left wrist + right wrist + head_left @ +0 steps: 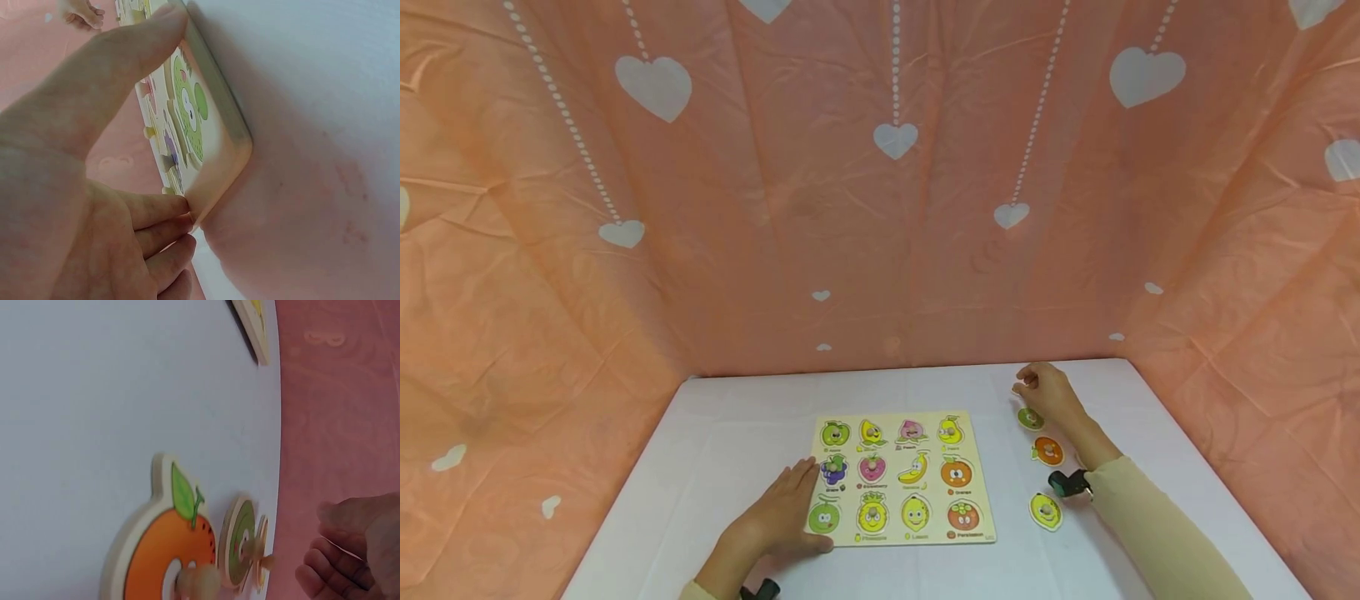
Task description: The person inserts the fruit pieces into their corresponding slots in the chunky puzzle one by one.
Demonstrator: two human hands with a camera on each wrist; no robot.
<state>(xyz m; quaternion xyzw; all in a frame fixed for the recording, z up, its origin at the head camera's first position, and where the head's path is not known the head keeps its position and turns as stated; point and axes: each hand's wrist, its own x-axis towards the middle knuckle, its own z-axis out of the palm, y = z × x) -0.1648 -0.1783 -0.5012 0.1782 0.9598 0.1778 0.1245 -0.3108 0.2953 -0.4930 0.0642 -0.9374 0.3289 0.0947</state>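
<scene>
At the left hand [778, 508]: standing well open, bracketing the near left corner of the puzzle board [938, 492], touching the near edge with the thumb and the left edge with fairly straight fingers. At the right hand [1051, 393]: hanging loosely curled above the far right of the table [737, 417], just past the green piece [1030, 418], showing a gap between thumb and fingertips and holding nothing visible. Overlapping a further piece [263, 534] in the head view; not allowing a ruling on contact.

On the board: lying flat toward the near side of the table, showing three rows of four fruit pictures, bearing upright knobs in the left wrist view. Right of the board: counting a rough line of loose pieces, starting nearest with the lemon piece [1046, 511], continuing with the orange piece [1047, 451], then the green and the further one.

On the surface: wearing a white covering, meeting at the far edge a peach-coloured curtain [850, 233] printed with white hearts, and being walled by similar cloth at both sides.

On edges and room: leaving a strip of white between board and loose pieces, a broader one at the board's left, and another behind. Reaching close to the far edge with the right hand.
</scene>
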